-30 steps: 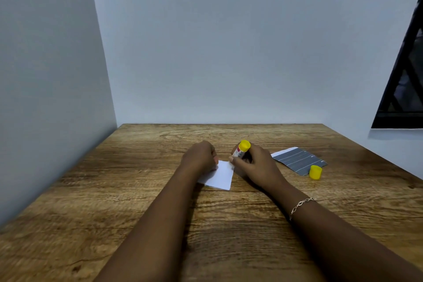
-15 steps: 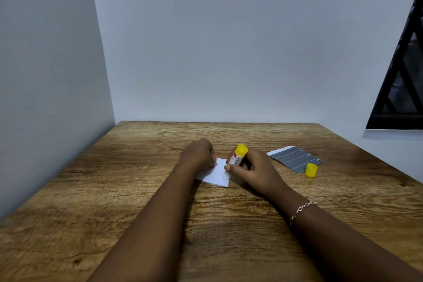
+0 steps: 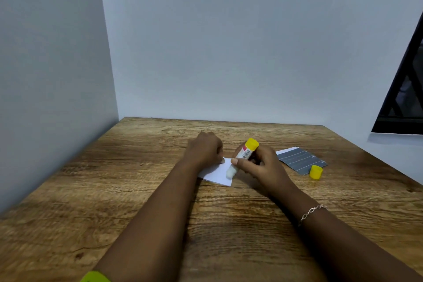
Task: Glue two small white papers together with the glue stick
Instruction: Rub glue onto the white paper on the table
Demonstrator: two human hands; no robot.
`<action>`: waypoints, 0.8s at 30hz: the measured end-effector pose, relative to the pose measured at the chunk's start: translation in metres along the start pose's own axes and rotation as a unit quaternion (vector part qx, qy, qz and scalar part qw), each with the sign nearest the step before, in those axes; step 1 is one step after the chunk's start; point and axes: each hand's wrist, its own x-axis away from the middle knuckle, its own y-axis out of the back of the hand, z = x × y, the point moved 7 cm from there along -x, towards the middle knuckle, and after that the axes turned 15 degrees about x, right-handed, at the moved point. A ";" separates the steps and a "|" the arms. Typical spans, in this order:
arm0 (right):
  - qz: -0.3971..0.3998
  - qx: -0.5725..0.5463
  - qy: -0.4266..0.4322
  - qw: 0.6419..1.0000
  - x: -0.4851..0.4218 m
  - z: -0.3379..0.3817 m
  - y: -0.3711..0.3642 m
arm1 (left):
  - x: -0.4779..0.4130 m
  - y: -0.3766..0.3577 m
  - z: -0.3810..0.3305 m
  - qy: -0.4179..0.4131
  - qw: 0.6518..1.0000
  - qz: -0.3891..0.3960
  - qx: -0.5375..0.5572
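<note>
Just below the middle of the frame, the right hand [image 3: 258,165] pinches the glue stick [image 3: 243,157], which now leans lower than half a second ago: its white glue tip has come down from the paper's upper edge to its lower right part and touches the white paper [image 3: 217,173]. The yellow base points up and right. The left hand [image 3: 203,149] is curled shut, fingertips pressing the paper's left edge onto the tabletop [image 3: 137,201], as before. Right of centre, the grey lined paper [image 3: 299,160] and the yellow cap [image 3: 316,171] beside it lie unmoved.
</note>
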 end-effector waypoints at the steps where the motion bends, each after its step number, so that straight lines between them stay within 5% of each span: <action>1: -0.011 -0.009 -0.006 1.000 0.000 -0.002 0.003 | -0.001 -0.001 0.000 -0.005 1.000 0.012 0.001; 24: -0.055 -0.058 -0.084 0.993 -0.007 -0.024 0.015 | 0.005 -0.009 0.012 0.103 0.985 0.104 0.090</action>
